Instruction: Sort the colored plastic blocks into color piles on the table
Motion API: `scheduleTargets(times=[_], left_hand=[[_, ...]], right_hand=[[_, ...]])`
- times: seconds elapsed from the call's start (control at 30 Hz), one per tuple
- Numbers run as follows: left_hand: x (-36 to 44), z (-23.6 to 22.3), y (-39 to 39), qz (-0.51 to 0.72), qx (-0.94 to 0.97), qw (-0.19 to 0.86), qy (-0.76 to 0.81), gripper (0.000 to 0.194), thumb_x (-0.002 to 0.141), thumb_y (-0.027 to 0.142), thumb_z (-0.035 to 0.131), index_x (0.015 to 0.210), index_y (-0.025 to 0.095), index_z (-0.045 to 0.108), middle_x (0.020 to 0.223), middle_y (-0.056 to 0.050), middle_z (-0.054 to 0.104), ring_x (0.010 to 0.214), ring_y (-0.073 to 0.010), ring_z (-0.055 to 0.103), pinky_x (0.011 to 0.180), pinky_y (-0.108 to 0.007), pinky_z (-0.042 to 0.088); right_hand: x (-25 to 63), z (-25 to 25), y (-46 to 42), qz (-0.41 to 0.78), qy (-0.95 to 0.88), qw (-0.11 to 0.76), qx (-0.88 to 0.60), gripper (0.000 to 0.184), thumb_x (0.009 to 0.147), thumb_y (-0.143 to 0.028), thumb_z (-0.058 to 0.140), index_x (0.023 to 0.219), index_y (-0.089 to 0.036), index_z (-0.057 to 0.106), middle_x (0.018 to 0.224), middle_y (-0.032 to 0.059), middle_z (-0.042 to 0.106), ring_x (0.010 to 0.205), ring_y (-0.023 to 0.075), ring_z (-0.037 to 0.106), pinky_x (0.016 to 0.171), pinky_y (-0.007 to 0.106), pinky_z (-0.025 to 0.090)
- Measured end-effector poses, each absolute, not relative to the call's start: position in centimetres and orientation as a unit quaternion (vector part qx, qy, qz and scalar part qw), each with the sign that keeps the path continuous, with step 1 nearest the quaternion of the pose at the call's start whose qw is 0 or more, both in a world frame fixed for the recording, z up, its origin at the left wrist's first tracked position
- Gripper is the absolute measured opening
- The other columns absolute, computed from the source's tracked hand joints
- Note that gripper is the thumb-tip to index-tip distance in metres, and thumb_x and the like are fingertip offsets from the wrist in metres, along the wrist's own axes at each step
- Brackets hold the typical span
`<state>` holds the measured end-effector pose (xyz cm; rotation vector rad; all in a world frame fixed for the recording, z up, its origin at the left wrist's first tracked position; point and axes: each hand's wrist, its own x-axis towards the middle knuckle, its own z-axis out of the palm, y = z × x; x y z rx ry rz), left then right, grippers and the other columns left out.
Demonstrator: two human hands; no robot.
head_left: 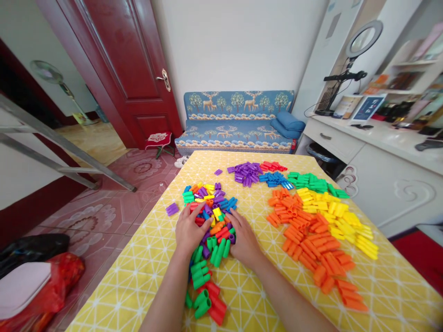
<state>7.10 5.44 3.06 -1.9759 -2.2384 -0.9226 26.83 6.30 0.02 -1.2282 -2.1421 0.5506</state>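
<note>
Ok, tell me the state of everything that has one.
Left hand: cupped, open
Right hand: cupped, open
Mixed pile: jumbled
Orange heap: single-coloured
Yellow heap: single-coloured
Purple heap: single-coloured
Green heap: single-coloured
Blue heap: single-coloured
Red heap: single-coloured
Drawer: shut
Door: looks open
Ring light: looks unlit

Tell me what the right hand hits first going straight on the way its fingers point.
Most likely the blue pieces just beyond the fingertips of the right hand, part of the mixed pile. Depth is unclear; the fingertips may already touch some pieces.
</note>
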Motion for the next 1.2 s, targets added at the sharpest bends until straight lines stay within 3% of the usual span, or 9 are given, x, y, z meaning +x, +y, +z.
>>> scheduleTargets(times=[0.3, 0.63, 0.83, 1.0, 1.2], left_hand=[[7.3, 3.1, 5.5, -0.299, -0.621, 0.012, -0.725, 0.052, 0.080, 0.049, 0.063, 0.129, 0.035, 0.056, 0.117, -0.005, 0.060, 0.109, -0.0256, 0.058, 0.088, -0.036, 0.050], [7.2, 2.6, 5.9, -0.291, -0.614, 0.019, -0.733, 0.054, 0.081, 0.053, 0.061, 0.132, 0.036, 0.054, 0.120, -0.005, 0.059, 0.113, -0.0257, 0.056, 0.086, -0.034, 0.050], [7.3, 3.0, 5.7, -0.284, -0.643, 0.015, -0.711, 0.051, 0.084, 0.051, 0.058, 0.133, 0.036, 0.053, 0.120, -0.006, 0.060, 0.116, -0.0263, 0.055, 0.091, -0.038, 0.048], [7.3, 2.9, 5.6, -0.294, -0.673, -0.019, -0.678, 0.037, 0.087, 0.050, 0.054, 0.119, 0.038, 0.065, 0.123, -0.004, 0.060, 0.121, -0.0256, 0.053, 0.098, -0.040, 0.046], [7.5, 3.0, 5.7, -0.300, -0.707, -0.041, -0.639, 0.034, 0.085, 0.047, 0.058, 0.116, 0.038, 0.067, 0.123, -0.003, 0.063, 0.121, -0.0253, 0.054, 0.101, -0.042, 0.045]], right_hand=[[26.8, 0.0, 6.4, 0.213, -0.804, 0.308, -0.462, 0.071, 0.070, -0.026, 0.067, 0.138, -0.017, 0.045, 0.151, 0.0098, 0.034, 0.134, 0.0262, 0.035, 0.113, 0.043, 0.028], [26.8, 0.0, 6.3, 0.221, -0.799, 0.313, -0.464, 0.071, 0.070, -0.024, 0.066, 0.138, -0.020, 0.046, 0.151, 0.0085, 0.035, 0.135, 0.0269, 0.034, 0.114, 0.045, 0.026], [26.9, 0.0, 6.3, 0.229, -0.795, 0.322, -0.461, 0.070, 0.069, -0.020, 0.065, 0.137, -0.021, 0.047, 0.150, 0.0084, 0.037, 0.135, 0.0260, 0.035, 0.113, 0.045, 0.028], [27.1, 0.3, 6.0, 0.257, -0.774, 0.340, -0.468, 0.076, 0.068, -0.017, 0.067, 0.139, -0.023, 0.043, 0.151, 0.0086, 0.035, 0.135, 0.0266, 0.036, 0.112, 0.046, 0.030], [27.8, 0.8, 6.0, 0.300, -0.746, 0.396, -0.444, 0.063, 0.077, -0.029, 0.066, 0.136, -0.023, 0.045, 0.146, 0.0102, 0.041, 0.135, 0.0249, 0.038, 0.112, 0.045, 0.032]])
